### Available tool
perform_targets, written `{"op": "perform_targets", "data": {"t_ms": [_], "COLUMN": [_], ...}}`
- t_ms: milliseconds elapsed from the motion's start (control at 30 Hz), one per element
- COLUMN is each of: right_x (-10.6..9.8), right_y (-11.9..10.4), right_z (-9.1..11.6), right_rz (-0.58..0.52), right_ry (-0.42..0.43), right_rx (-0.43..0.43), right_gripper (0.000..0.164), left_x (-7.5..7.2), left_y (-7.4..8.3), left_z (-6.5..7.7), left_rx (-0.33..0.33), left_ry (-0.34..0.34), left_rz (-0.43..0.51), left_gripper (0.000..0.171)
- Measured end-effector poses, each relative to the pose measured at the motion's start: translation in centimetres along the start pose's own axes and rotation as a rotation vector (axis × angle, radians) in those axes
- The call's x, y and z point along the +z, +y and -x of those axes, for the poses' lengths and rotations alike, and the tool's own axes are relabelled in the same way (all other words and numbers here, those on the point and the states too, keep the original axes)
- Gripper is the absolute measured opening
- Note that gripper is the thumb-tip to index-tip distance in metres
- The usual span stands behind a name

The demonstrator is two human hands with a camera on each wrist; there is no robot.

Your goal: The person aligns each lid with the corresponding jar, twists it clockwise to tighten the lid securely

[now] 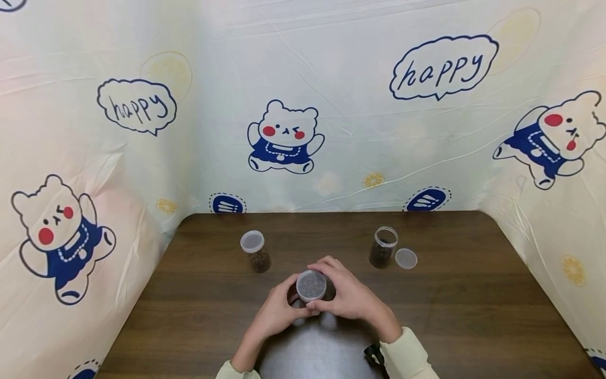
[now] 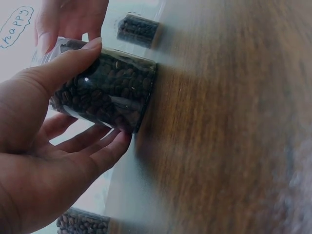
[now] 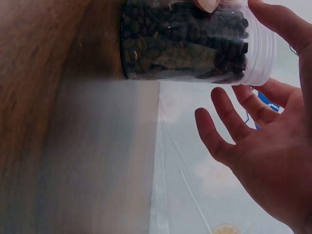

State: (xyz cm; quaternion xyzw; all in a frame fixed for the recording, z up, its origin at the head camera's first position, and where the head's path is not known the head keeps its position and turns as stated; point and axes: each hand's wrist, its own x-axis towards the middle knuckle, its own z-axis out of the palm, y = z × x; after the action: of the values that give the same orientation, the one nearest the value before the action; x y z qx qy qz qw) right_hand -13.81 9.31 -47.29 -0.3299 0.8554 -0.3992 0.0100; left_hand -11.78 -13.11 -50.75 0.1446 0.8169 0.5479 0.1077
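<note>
A clear jar of dark coffee beans (image 2: 109,90) stands upright at the near middle of the table, its translucent lid (image 1: 311,285) on top. My left hand (image 1: 276,311) grips the jar's body, thumb on one side and fingers curled round the other. From the right, my right hand (image 1: 349,292) holds the lid's rim between thumb and fingers. In the right wrist view, the lid's ridged rim (image 3: 263,53) sits flush on the jar, while the outer fingers (image 3: 226,114) of that hand spread free of it.
Back left stands a lidded jar (image 1: 255,251) of brown beans. A jar without its lid (image 1: 383,247), partly filled with dark beans, is at the back right, a loose lid (image 1: 406,258) lying beside it. Printed cloth (image 1: 350,142) hangs behind the brown wooden table (image 1: 199,326).
</note>
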Motion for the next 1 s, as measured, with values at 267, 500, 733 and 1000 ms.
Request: {"op": "perform_targets", "data": {"t_ms": [267, 500, 733, 1000], "right_x": [0.7, -0.3, -0.9, -0.7], "right_y": [-0.6, -0.4, -0.4, -0.3], "right_z": [0.0, 0.1, -0.1, -0.3], "right_rz": [0.103, 0.034, 0.037, 0.072], "right_ry": [0.063, -0.024, -0.086, -0.038], "right_rx": [0.09, 0.03, 0.0, 0.004], "right_gripper": [0.067, 0.086, 0.079, 0.067], "left_x": [0.2, 0.2, 0.2, 0.2], "left_y": [0.3, 0.3, 0.1, 0.1], "left_z": [0.1, 0.0, 0.0, -0.1], "left_rx": [0.0, 0.005, -0.007, -0.008], "left_ry": [0.025, 0.012, 0.0, 0.004], "left_rz": [-0.023, -0.004, 0.024, 0.011], "left_gripper": [0.07, 0.07, 0.073, 0.072]}}
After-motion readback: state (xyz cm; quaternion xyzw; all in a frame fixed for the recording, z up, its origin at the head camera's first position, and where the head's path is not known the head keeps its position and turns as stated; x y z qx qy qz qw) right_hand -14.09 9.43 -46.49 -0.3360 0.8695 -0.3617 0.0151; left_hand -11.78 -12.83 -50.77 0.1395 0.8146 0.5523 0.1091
